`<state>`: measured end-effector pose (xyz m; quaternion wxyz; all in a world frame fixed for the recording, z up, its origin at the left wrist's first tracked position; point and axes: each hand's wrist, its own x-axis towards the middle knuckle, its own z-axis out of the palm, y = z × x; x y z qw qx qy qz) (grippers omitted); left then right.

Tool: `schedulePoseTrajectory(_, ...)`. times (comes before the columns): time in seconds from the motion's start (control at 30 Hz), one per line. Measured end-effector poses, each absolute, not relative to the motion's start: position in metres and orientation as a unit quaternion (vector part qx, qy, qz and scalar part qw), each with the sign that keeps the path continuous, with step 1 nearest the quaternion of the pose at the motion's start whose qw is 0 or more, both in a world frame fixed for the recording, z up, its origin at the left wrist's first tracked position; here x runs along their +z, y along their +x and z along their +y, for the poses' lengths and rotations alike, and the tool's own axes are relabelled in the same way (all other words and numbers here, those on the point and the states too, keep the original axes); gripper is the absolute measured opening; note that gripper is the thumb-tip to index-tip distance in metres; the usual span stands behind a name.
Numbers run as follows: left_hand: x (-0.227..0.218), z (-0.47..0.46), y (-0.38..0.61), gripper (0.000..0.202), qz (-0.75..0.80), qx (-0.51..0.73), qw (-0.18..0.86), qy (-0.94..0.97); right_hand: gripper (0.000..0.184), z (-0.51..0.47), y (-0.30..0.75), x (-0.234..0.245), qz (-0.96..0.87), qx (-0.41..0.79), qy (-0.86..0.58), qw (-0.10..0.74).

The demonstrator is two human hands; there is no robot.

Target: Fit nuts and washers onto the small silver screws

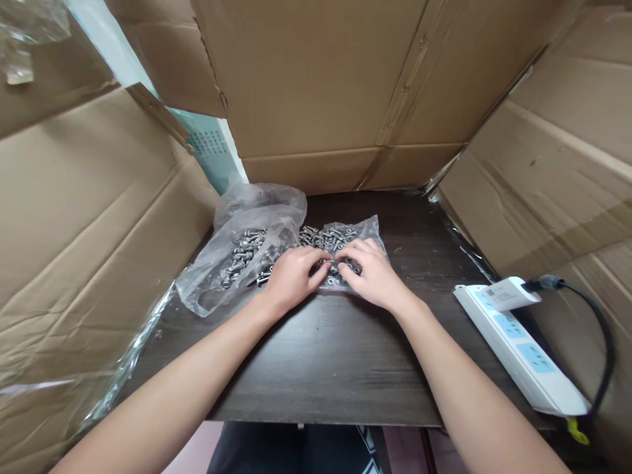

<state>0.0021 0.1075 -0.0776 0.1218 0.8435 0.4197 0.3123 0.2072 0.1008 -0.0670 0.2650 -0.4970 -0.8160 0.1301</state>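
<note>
Two clear plastic bags lie on a dark wooden table (336, 355). The larger bag (247, 257) at the left holds several small metal screws (244, 249). A smaller bag (363, 230) beside it carries a heap of screws and washers (326, 236). My left hand (293, 275) rests on the near edge of that heap, fingers curled down onto the parts. My right hand (372, 271) sits next to it, fingertips pressed into the same heap. What the fingertips pinch, if anything, is hidden.
Brown cardboard sheets wall the table at the left (83, 237), back (316, 92) and right (553, 178). A white power strip (523, 349) with a plugged adapter (508, 294) and black cable (600, 342) lies at the table's right edge.
</note>
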Motion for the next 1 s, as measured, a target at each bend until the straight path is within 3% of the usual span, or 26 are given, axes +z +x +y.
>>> schedulePoseTrajectory(0.27,-0.080,0.109,-0.001,0.016,0.483,0.269,0.047,0.832,0.010,0.097,0.205,-0.066,-0.810,0.126,-0.532,0.213)
schedulePoseTrajectory(0.67,-0.072,0.102,0.006,0.026,0.433,0.277,0.133,0.847,0.011,0.092,0.195,-0.069,-0.834,0.088,-0.515,0.177)
schedulePoseTrajectory(1.0,-0.071,0.104,0.002,0.022,0.406,0.336,0.109,0.843,0.025,0.088,0.194,-0.059,-0.817,0.133,-0.509,0.237)
